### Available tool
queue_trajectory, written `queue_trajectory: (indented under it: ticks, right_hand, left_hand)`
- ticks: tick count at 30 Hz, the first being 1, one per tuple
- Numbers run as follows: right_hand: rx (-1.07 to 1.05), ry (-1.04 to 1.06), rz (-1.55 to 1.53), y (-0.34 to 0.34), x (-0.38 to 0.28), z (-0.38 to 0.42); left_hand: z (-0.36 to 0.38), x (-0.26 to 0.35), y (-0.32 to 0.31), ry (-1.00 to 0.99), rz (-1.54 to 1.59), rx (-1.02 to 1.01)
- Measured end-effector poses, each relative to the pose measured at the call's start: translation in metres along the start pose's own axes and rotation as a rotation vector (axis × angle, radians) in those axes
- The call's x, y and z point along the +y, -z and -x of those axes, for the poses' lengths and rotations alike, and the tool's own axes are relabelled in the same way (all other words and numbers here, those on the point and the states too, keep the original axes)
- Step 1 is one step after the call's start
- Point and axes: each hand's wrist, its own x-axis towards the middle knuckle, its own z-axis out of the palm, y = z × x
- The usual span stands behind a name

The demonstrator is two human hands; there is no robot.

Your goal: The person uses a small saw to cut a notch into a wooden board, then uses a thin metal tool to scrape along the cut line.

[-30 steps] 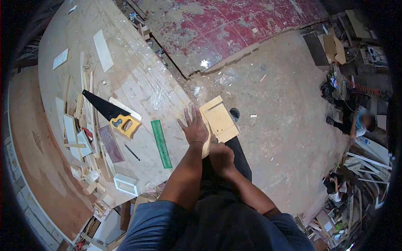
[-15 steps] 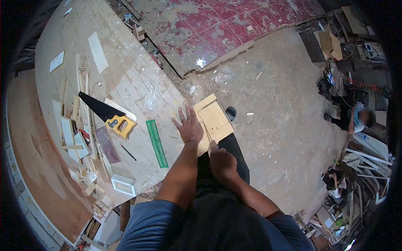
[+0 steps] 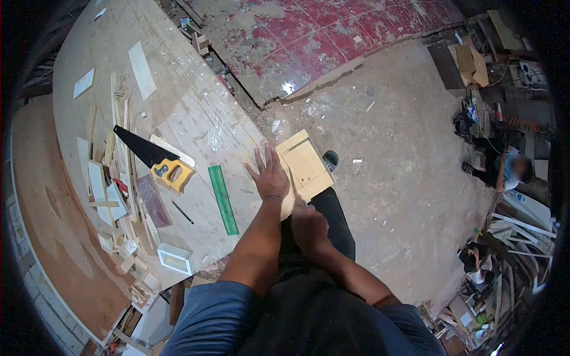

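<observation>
Pale wooden board (image 3: pixel 310 165) slants mid-frame, upper left to lower right — my left hand (image 3: pixel 272 180), nearer, spreads flat by its left edge; my right hand (image 3: pixel 310 226), below, curls around a mostly hidden tool (image 3: pixel 303 203).

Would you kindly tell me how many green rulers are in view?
1: the ruler on the table, between the saw and the left hand. Others may be hidden.

From the head of the person (image 3: pixel 297 314), 1 camera looks forward and steeply down in a wide, curved view, near the left hand (image 3: pixel 273 181) and right hand (image 3: pixel 310 226), with table (image 3: pixel 190 127) and floor (image 3: pixel 409 142) around.
</observation>
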Motion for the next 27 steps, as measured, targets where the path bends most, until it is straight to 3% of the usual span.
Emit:
queue_trajectory:
  ticks: [2,6,8,10,12,14,15,17,20,27]
  right_hand:
    - [0.027,0.093,-0.023,-0.026,-0.004,-0.010]
    - [0.220,-0.007,0.070,0.000,0.004,0.010]
    - [0.083,-0.148,-0.013,0.013,0.016,0.013]
    - [0.059,-0.159,-0.052,0.016,0.021,0.010]
    - [0.033,-0.155,-0.094,0.012,0.022,0.004]
    - [0.063,0.100,0.024,-0.004,0.018,-0.002]
    - [0.060,0.102,0.024,-0.009,0.014,-0.009]
    - [0.019,-0.103,-0.106,-0.015,0.006,-0.035]
    - [-0.065,-0.227,-0.212,-0.025,0.013,-0.088]
    - [-0.153,-0.261,-0.124,0.006,0.000,-0.040]
  left_hand:
    - [-0.003,-0.002,-0.002,-0.002,0.005,0.018]
    - [-0.001,0.000,-0.003,0.007,0.001,0.028]
    - [0.002,-0.005,-0.012,-0.022,0.007,0.075]
    - [0.000,-0.001,-0.009,-0.048,0.020,0.139]
    - [0.001,-0.002,-0.005,-0.034,0.020,0.056]
    - [0.002,-0.004,-0.004,-0.042,0.037,0.092]
    - [0.002,-0.004,-0.005,-0.058,0.055,0.127]
    - [0.001,-0.006,-0.013,-0.066,0.041,0.156]
    - [0.002,-0.005,-0.011,-0.065,0.033,0.149]
    - [-0.001,-0.004,-0.006,-0.043,0.041,0.079]
